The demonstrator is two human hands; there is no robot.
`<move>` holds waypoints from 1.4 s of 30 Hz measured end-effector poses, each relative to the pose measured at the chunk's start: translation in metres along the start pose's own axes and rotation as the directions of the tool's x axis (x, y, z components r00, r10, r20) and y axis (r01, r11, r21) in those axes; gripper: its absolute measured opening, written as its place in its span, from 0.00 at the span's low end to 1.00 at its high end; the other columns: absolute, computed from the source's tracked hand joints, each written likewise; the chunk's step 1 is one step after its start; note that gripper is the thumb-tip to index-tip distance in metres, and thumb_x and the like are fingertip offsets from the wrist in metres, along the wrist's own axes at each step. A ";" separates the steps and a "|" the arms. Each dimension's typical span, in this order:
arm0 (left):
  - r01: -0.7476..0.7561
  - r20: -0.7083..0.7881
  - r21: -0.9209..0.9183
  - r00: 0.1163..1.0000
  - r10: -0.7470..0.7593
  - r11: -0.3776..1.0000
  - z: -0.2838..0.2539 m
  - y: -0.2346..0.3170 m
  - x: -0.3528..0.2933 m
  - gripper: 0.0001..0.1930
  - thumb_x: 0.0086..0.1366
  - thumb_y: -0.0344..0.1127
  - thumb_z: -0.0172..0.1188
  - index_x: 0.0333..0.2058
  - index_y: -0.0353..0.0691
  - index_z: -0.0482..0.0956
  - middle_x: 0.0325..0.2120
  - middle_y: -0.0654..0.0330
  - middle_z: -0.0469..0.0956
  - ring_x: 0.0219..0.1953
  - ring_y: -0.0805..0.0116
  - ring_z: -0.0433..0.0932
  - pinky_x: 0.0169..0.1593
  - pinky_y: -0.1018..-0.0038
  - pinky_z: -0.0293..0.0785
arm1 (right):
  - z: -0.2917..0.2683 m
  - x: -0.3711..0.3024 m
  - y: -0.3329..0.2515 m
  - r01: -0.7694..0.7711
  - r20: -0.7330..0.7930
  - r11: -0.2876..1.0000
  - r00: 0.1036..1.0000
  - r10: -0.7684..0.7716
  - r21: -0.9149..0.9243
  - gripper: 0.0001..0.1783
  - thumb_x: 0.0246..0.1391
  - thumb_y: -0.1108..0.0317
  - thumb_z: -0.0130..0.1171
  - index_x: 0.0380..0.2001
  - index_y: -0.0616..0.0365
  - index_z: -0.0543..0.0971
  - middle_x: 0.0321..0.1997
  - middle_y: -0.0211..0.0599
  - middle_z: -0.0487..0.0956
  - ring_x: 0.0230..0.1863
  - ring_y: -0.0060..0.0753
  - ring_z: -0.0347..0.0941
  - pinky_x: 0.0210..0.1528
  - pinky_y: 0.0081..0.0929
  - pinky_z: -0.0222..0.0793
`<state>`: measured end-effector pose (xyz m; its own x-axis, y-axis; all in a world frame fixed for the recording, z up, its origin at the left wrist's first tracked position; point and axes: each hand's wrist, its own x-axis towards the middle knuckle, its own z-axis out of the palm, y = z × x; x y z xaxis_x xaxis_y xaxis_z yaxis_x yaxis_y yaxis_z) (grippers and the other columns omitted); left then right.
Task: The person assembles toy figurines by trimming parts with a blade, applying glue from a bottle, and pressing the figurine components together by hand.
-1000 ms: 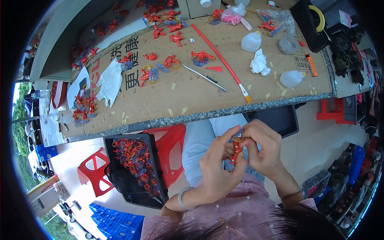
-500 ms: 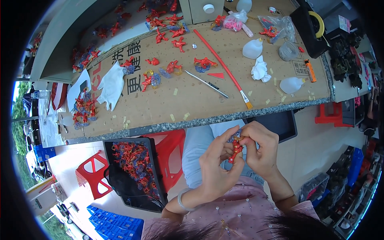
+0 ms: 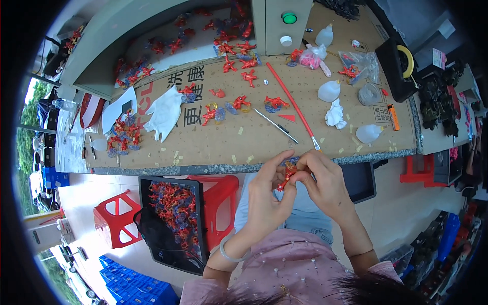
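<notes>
Above my lap, close to the bench's front edge, both hands meet around a small red figurine (image 3: 288, 174) with a bluish translucent part at its top. My left hand (image 3: 265, 195) has its fingers closed about the figurine's left side, and a bracelet circles that wrist. From the right, my right hand (image 3: 324, 186) pinches the figurine between thumb and fingers. The fingers partly hide it. On the bench beyond lie a thin pen-like tool (image 3: 276, 125), a red-handled brush (image 3: 294, 105) and similar figurines (image 3: 276, 103).
A black crate (image 3: 198, 223) full of red and blue figurines stands left of my legs beside a red stool (image 3: 221, 208). On the bench are a white glove (image 3: 163, 114), plastic bottles (image 3: 329, 91), crumpled tissue (image 3: 335, 115) and an orange-handled cutter (image 3: 393, 117). A grey booth (image 3: 259, 25) stands behind.
The view has shifted, so the bench sits lower and farther right in the picture. Both hands still hold the figurine, which now tilts a little differently between the fingers.
</notes>
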<state>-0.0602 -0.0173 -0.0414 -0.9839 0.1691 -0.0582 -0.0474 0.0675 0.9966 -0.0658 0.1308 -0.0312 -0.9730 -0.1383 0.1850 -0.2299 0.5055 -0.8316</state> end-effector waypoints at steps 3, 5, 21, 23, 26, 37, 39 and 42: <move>-0.072 0.047 -0.006 0.996 0.072 0.997 -0.007 -0.009 0.014 0.27 0.53 0.16 0.51 0.54 0.31 0.68 0.32 0.58 0.77 0.34 0.78 0.76 0.37 0.84 0.71 | 0.000 0.017 0.005 -0.030 0.067 0.999 0.997 0.027 0.036 0.09 0.48 0.76 0.61 0.27 0.64 0.70 0.26 0.42 0.70 0.29 0.48 0.69 0.30 0.37 0.65; -0.109 0.036 -0.113 0.993 0.114 0.988 -0.012 -0.017 0.027 0.25 0.53 0.17 0.54 0.52 0.33 0.70 0.29 0.53 0.77 0.28 0.73 0.78 0.33 0.79 0.74 | 0.006 0.026 0.012 -0.058 0.098 0.998 0.994 0.053 0.039 0.08 0.48 0.76 0.61 0.27 0.64 0.70 0.26 0.42 0.70 0.29 0.48 0.69 0.30 0.37 0.65; 0.077 0.069 -0.178 0.996 -0.065 0.981 -0.023 -0.003 0.057 0.21 0.60 0.18 0.54 0.53 0.33 0.70 0.27 0.58 0.77 0.22 0.77 0.76 0.27 0.81 0.72 | 0.018 0.058 0.016 0.079 -0.069 0.997 0.994 -0.079 -0.001 0.04 0.47 0.79 0.58 0.25 0.65 0.72 0.25 0.45 0.71 0.26 0.49 0.69 0.27 0.37 0.65; 0.094 0.060 -0.198 0.995 -0.083 0.976 -0.017 0.001 0.059 0.22 0.60 0.18 0.54 0.54 0.33 0.70 0.27 0.58 0.77 0.23 0.77 0.75 0.26 0.81 0.72 | 0.010 0.061 0.016 0.082 -0.067 0.996 0.995 -0.080 0.028 0.04 0.47 0.79 0.58 0.26 0.65 0.72 0.25 0.45 0.71 0.26 0.49 0.69 0.27 0.37 0.65; 0.074 0.037 -0.174 0.997 -0.069 0.982 -0.003 0.004 0.057 0.22 0.60 0.18 0.54 0.55 0.33 0.69 0.28 0.59 0.77 0.23 0.78 0.75 0.26 0.81 0.71 | -0.004 0.059 0.016 0.051 -0.033 0.998 0.998 -0.050 0.041 0.04 0.47 0.79 0.58 0.26 0.65 0.72 0.25 0.45 0.71 0.26 0.49 0.69 0.28 0.36 0.65; 0.086 0.041 -0.158 0.996 -0.080 0.984 0.029 0.030 0.060 0.24 0.60 0.17 0.54 0.57 0.33 0.67 0.30 0.59 0.76 0.24 0.78 0.75 0.26 0.81 0.72 | -0.043 0.056 0.015 0.012 -0.042 0.995 0.999 -0.008 0.099 0.05 0.49 0.78 0.57 0.25 0.65 0.71 0.24 0.44 0.70 0.26 0.47 0.69 0.27 0.35 0.64; 0.066 0.044 -0.122 0.997 -0.061 0.990 0.027 0.027 0.060 0.25 0.60 0.17 0.55 0.57 0.33 0.67 0.30 0.59 0.75 0.25 0.78 0.75 0.26 0.80 0.72 | -0.044 0.056 0.015 -0.030 0.000 0.995 1.000 0.030 0.091 0.05 0.49 0.77 0.58 0.26 0.64 0.71 0.24 0.44 0.70 0.26 0.48 0.69 0.27 0.35 0.65; 0.127 0.022 -0.158 0.992 -0.125 0.979 0.020 0.026 0.058 0.25 0.59 0.17 0.55 0.56 0.34 0.68 0.30 0.58 0.75 0.24 0.76 0.76 0.27 0.79 0.73 | -0.043 0.058 0.014 -0.059 0.101 0.996 0.994 0.052 0.070 0.05 0.50 0.77 0.58 0.28 0.64 0.71 0.26 0.44 0.71 0.28 0.48 0.70 0.28 0.36 0.65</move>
<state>-0.1145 0.0136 -0.0204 -0.9662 0.1809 -0.1837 -0.1986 -0.0678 0.9777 -0.1268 0.1662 -0.0099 -0.9765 -0.1968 0.0876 -0.1696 0.4517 -0.8759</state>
